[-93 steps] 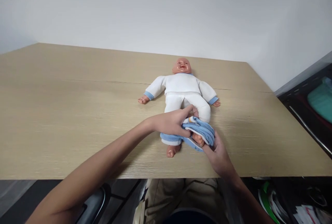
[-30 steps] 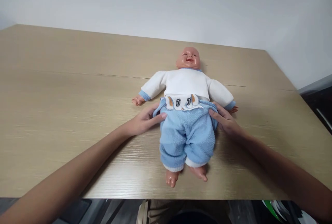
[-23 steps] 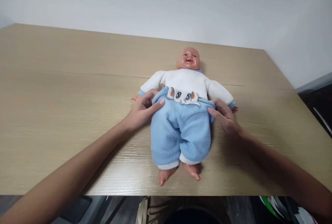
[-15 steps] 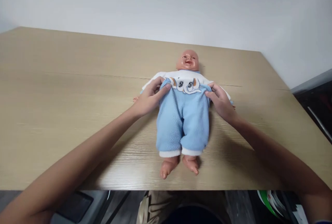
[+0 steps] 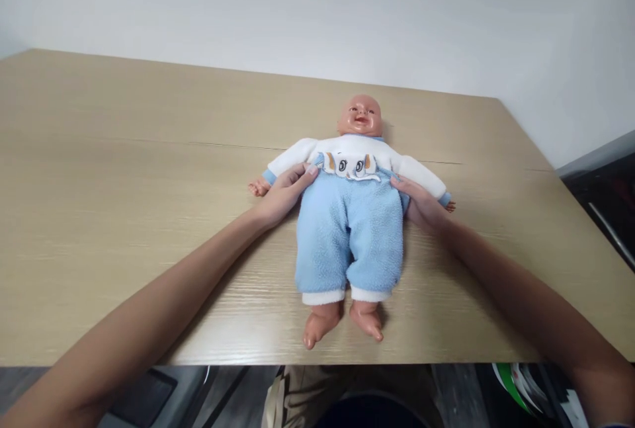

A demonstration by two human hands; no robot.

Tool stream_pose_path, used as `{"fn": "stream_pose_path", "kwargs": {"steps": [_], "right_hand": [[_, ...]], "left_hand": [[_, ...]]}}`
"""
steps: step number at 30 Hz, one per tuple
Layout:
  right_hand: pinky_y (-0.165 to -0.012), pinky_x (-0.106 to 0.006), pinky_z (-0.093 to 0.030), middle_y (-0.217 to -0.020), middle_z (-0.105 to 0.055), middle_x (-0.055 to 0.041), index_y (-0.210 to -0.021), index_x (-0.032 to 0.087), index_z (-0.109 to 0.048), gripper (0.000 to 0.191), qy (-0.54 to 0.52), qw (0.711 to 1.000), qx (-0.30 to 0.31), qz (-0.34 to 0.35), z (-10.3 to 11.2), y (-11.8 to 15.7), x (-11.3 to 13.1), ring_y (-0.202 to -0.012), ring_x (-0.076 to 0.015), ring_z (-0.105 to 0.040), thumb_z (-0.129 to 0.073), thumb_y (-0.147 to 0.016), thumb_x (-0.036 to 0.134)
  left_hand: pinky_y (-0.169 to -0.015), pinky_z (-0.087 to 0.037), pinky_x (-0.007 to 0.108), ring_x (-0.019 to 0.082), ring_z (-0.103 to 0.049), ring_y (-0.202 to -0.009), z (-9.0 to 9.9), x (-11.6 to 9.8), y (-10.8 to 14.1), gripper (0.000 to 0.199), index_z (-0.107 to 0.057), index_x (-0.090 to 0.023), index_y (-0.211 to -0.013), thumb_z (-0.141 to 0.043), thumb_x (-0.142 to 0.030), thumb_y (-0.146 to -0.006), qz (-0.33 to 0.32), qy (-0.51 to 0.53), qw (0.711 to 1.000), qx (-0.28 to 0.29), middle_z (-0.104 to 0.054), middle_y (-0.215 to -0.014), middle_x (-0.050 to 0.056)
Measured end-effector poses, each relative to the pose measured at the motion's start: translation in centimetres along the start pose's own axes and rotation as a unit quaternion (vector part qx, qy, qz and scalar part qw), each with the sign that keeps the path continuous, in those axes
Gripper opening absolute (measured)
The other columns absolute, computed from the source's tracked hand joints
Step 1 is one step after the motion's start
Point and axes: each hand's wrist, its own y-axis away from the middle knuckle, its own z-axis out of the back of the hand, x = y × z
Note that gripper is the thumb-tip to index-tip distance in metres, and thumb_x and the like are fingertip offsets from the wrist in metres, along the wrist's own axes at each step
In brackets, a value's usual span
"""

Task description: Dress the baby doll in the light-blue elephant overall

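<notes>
On its back on the wooden table [image 5: 124, 216] lies a baby doll [image 5: 360, 115], head away from me and bare feet near the front edge. It wears a white top [image 5: 300, 152] with blue cuffs and fluffy blue trousers [image 5: 325, 236] with white hems. An elephant face [image 5: 350, 167] decorates the belly at the waist. My left hand [image 5: 288, 193] pinches the trousers' waist at the left side, thumb on top. At the other side my right hand [image 5: 421, 202] holds the waist, its thumb on the fabric and its other fingers mostly hidden behind the cloth.
A pale wall [image 5: 317, 11] rises behind the table's far edge. Dark equipment [image 5: 602, 196] stands beyond the right edge. Below the front edge are a grey chair-like object [image 5: 186, 388] with a dark panel and a green and white round item [image 5: 513, 388].
Both hands have come down with the waist of the trousers, which now lies flatter against the doll. The doll's sleeves and hands show more fully, and its legs reach slightly nearer me.
</notes>
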Motion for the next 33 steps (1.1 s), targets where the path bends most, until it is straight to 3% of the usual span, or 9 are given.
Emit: {"fn": "stream_pose_path", "kwargs": {"steps": [5,10,15,19,21,24,27,30,33], "right_hand": [[-0.134,-0.053,-0.049,-0.119,-0.087,-0.0006,-0.109,0.030,-0.084,0.039,0.116,0.993,0.030,-0.001,2.1,0.8,-0.3,-0.131,-0.0325,-0.076,-0.084,-0.095,0.066],[-0.118,-0.051,-0.062,-0.115,-0.086,-0.0054,-0.114,0.031,-0.079,0.043,-0.001,0.999,-0.044,0.007,-0.8,1.2,-0.8,-0.132,-0.0337,-0.076,-0.079,-0.095,0.069],[-0.117,-0.051,-0.062,-0.117,-0.085,-0.0057,-0.122,0.033,-0.078,0.050,0.004,0.998,-0.069,0.011,-2.6,0.7,-0.5,-0.132,-0.0345,-0.076,-0.081,-0.089,0.069],[-0.119,-0.054,-0.058,-0.119,-0.085,-0.0053,-0.123,0.029,-0.078,0.048,0.016,1.000,0.005,0.016,-0.8,0.4,0.4,-0.128,-0.0346,-0.075,-0.076,-0.084,0.058],[-0.117,-0.054,-0.058,-0.116,-0.085,-0.0062,-0.115,0.026,-0.079,0.040,0.069,0.996,0.054,0.014,1.0,0.6,1.0,-0.122,-0.0346,-0.075,-0.076,-0.082,0.048],[-0.114,-0.054,-0.057,-0.120,-0.085,-0.0084,-0.114,0.022,-0.081,0.038,0.219,0.969,0.116,0.011,3.3,1.3,1.9,-0.117,-0.0354,-0.077,-0.084,-0.079,0.035],[-0.121,-0.058,-0.054,-0.132,-0.084,-0.0116,-0.123,0.023,-0.083,0.052,0.321,0.935,0.147,0.043,4.1,1.8,2.4,-0.127,-0.0401,-0.075,-0.097,-0.073,0.030],[-0.126,-0.062,-0.050,-0.135,-0.085,-0.0113,-0.122,0.024,-0.086,0.059,0.330,0.933,0.107,0.096,3.5,1.7,1.8,-0.134,-0.0435,-0.072,-0.102,-0.065,0.025],[-0.121,-0.058,-0.054,-0.124,-0.087,-0.0085,-0.114,0.025,-0.087,0.054,0.255,0.962,0.044,0.083,2.6,1.6,0.5,-0.124,-0.0409,-0.076,-0.102,-0.061,0.023]], "left_hand": [[-0.087,-0.054,0.034,0.023,-0.063,-0.095,2.0,-1.7,0.7,0.046,-0.077,-0.019,-0.096,-0.093,-0.062,-0.087,0.032,-0.095,0.990,0.104,-0.071,-0.097,0.004],[-0.090,-0.062,0.040,0.029,-0.075,-0.099,1.0,-0.2,0.7,0.042,-0.078,-0.023,-0.101,-0.097,-0.056,-0.084,0.054,0.095,0.990,0.093,-0.076,-0.092,0.006],[-0.093,-0.064,0.039,0.028,-0.077,-0.100,0.5,0.6,0.8,0.039,-0.079,-0.024,-0.104,-0.099,-0.053,-0.086,0.053,0.115,0.987,0.102,-0.078,-0.093,0.006],[-0.089,-0.061,0.033,0.023,-0.072,-0.095,1.8,-0.4,0.8,0.034,-0.077,-0.021,-0.104,-0.095,-0.046,-0.089,0.038,0.047,0.994,0.095,-0.075,-0.096,0.005],[-0.089,-0.061,0.032,0.022,-0.070,-0.096,2.9,-0.7,0.8,0.032,-0.076,-0.020,-0.105,-0.092,-0.043,-0.091,0.020,-0.022,0.991,0.131,-0.074,-0.100,0.005],[-0.093,-0.061,0.034,0.024,-0.072,-0.104,4.4,-0.7,0.6,0.040,-0.071,-0.020,-0.113,-0.095,-0.034,-0.084,-0.024,-0.106,0.974,0.199,-0.075,-0.114,0.008],[-0.095,-0.062,0.035,0.027,-0.074,-0.108,4.8,-0.3,0.5,0.055,-0.068,-0.022,-0.118,-0.101,-0.026,-0.075,-0.072,-0.154,0.960,0.222,-0.075,-0.118,0.010],[-0.092,-0.062,0.035,0.028,-0.076,-0.103,4.2,0.0,0.5,0.055,-0.070,-0.022,-0.114,-0.105,-0.031,-0.072,-0.094,-0.159,0.960,0.210,-0.076,-0.110,0.008],[-0.097,-0.063,0.042,0.032,-0.078,-0.108,3.4,-0.2,0.6,0.054,-0.075,-0.021,-0.115,-0.106,-0.040,-0.075,-0.074,-0.102,0.971,0.203,-0.079,-0.113,0.012]]}}
